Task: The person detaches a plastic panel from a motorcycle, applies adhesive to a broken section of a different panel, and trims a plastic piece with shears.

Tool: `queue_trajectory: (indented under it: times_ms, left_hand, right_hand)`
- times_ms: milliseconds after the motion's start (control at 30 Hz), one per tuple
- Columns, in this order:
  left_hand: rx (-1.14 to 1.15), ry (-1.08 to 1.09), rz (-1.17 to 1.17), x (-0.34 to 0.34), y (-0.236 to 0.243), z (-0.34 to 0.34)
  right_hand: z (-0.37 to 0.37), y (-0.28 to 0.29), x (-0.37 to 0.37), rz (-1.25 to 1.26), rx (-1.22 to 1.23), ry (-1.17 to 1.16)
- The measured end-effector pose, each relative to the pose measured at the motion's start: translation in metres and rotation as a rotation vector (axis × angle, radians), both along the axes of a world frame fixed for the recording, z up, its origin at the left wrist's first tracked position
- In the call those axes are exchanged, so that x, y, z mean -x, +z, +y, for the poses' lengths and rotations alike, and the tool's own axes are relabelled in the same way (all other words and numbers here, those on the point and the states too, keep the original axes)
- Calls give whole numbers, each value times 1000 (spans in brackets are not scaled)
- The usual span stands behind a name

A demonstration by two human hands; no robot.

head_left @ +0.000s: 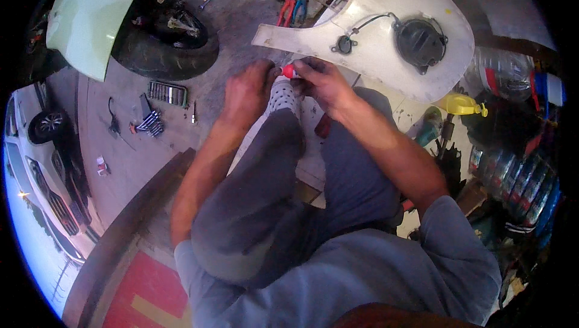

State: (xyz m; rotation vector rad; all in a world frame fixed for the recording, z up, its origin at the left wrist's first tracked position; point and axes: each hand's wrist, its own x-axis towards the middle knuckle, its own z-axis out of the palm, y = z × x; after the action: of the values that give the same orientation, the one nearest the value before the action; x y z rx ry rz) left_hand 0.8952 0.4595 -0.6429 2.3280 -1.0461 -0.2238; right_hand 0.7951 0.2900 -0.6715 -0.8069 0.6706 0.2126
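Observation:
My right hand [329, 84] pinches a small tube with a red cap [289, 72] and a bit of white, held just above my lower leg. From the other side, my left hand [248, 90] meets it with curled fingers pressed together near the red end. Whatever lies between those left fingertips is too small to make out. Under both hands is a white sock with dark dots [283, 96]. Close beyond my right hand lies a pale, curved panel [313, 40] with a round black cover [420, 43] and a thin cable on it.
Left on the ground are a socket set [168, 94], several wrenches [149, 124] and a tyre [187, 63] beside a pale green panel [90, 20]. Red-handled pliers [286, 13] lie ahead. At right stand a yellow bottle [461, 105] and wrapped plastic bottles [522, 186].

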Motion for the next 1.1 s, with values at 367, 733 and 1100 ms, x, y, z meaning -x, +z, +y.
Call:
queue_trajectory:
  times_ms: [367, 733, 1100]
  left_hand:
    - [8, 461, 685, -11, -33, 11]
    - [194, 688, 889, -19, -112, 82]
    - [-183, 586, 441, -31, -222, 130]
  right_hand:
    - [13, -35, -18, -207, 313, 4]
    - [0, -48, -43, -179, 166, -10]
    - [-12, -67, -68, -252, 765, -18]
